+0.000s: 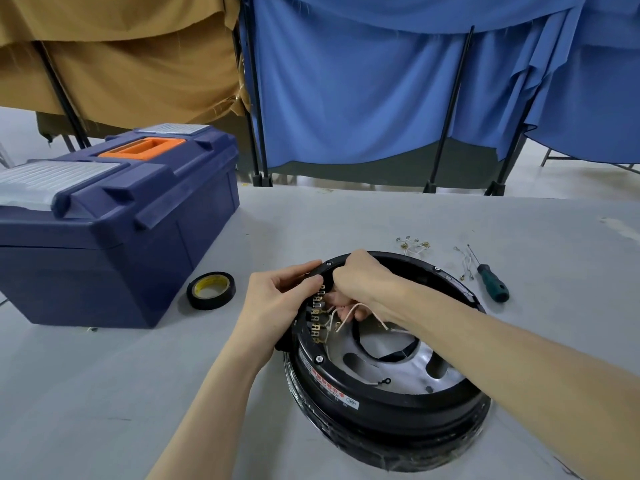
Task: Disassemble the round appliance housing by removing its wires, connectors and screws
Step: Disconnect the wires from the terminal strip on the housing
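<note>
The round black appliance housing [349,389] stands tilted on the grey table, its open side toward me, with a silver metal plate [391,370] inside. A row of brass terminals [317,315] runs along its left inner rim. My left hand [277,303] grips the housing's left rim from outside. My right hand [360,282] reaches inside with fingers curled around white wires [349,311] beside the terminals. A black ring-terminal wire [382,381] lies loose on the plate.
A blue toolbox [114,216] with an orange handle sits at the left. A roll of black tape [211,290] lies near it. Behind the housing lie removed connectors [414,244], loose white wires [465,266] and a green-handled screwdriver [491,280].
</note>
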{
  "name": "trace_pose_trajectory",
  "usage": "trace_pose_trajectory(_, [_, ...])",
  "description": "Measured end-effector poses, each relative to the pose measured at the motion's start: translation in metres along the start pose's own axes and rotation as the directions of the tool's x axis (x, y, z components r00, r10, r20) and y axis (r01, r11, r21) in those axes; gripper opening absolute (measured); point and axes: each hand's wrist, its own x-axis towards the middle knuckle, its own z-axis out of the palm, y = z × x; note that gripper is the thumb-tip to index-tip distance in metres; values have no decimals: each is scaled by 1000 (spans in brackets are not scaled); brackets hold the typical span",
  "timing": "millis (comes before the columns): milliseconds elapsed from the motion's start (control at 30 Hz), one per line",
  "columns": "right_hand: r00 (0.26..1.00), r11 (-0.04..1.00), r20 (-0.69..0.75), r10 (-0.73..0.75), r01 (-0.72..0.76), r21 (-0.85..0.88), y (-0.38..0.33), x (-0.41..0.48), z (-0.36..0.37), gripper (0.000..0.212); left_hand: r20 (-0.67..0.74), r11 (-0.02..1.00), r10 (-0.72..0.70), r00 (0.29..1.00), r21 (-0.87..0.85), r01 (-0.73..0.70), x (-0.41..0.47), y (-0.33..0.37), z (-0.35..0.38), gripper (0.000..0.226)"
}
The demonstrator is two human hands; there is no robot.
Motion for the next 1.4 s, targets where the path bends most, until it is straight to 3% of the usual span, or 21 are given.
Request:
trace_pose_trajectory(133, [974,998,225,21,-33,50,1,3,-14,16,-9,999,-15,1000,-33,15,1,-1,2,21])
trace_pose_trajectory(267, [952,1000,307,11,-16,15,-2,4,-19,12,-6,998,-25,1000,-51,24,1,-1,2,21])
trace_pose_trajectory(367, [960,999,281,-2,12,-34,-4,1,-17,17,-9,997,-33,999,-69,32,0,-1,2,21])
trace_pose_trajectory(533, [990,993,116,-74,84,-80,-7,-5,1,17,-16,998,-23,1000,-51,22,1,0,1,21])
trace_pose_trajectory(967, [990,991,-129,-55,38,-127,-3,0,11,19,-27,1000,-20,999,-17,20,-1,2,1,21])
trace_pose_trajectory(1267, [987,990,-152,-50,28,-142,-3,3,13,16,-29,999,-27,999,-30,27,-1,3,1,22])
trace_pose_trajectory(1400, [999,1000,40,-3,4,-26,-2,-2,3,20,-30,999,-36,999,-40,35,-1,2,1,22])
